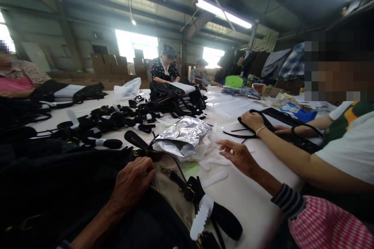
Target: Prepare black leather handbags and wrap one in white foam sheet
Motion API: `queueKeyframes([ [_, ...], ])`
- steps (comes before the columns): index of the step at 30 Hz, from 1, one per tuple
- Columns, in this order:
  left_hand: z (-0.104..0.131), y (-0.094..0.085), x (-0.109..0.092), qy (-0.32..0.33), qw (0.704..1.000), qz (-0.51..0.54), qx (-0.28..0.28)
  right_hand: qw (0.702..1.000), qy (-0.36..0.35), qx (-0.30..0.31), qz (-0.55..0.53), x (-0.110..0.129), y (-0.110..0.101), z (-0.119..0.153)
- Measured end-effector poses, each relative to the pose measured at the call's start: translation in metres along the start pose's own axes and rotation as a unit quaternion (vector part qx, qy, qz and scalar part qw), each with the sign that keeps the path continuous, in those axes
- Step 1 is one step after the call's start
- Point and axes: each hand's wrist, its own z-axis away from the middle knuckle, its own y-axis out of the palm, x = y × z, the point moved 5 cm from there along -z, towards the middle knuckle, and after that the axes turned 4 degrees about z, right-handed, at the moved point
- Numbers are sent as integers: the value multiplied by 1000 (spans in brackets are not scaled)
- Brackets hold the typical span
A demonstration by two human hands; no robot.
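My left hand (134, 181) is closed on the edge of a black bag (96, 198), whose zipped opening shows a beige lining (168, 186). Across that opening lies a bundled black strap (223, 218) with a buckle and a white paper wrap (201, 216). Over the white table (248, 194), my right hand (238, 155) is raised with its fingers apart and nothing in them. Just left of it sits a crumpled silver foil bag (185, 136).
Several wrapped black straps (108, 116) spread over the table's left side. Black bags (178, 99) are stacked beyond the foil. At the right, a co-worker's hands (254, 120) rest on another bag. Other people sit farther back, near cardboard boxes (108, 64).
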Motion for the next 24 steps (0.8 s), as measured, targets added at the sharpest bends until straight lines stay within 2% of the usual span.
queueKeyframes([
  [3, 0, 1, 1, 1, 1000, -2, -3, 999, -38, 17, -10, 11, 12, -3],
  [6, 0, 0, 1, 3, 1000, -7, -6, 998, -66, 9, -14, 31, 5, 4],
  [8, 0, -1, 0, 6, 1000, -9, -3, 996, -90, 24, -5, 48, -4, 20],
  [11, 0, -1, 0, 6, 1000, -18, 2, 987, -121, 94, 36, 67, -10, 56],
  [14, -1, -1, 0, 3, 1000, -26, 3, 976, -133, 146, 87, 67, -7, 89],
  [17, -2, -1, -1, -3, 999, -33, 5, 973, -110, 179, 91, 53, -7, 103],
  [19, -2, -2, -2, -5, 999, -34, 4, 976, -61, 196, 66, 43, -11, 98],
  [22, -1, -3, -4, 4, 999, -33, -3, 983, 41, 172, 45, 35, -21, 73],
  [24, 0, -3, -3, 6, 999, -36, -6, 984, 74, 153, 52, 38, -21, 51],
])
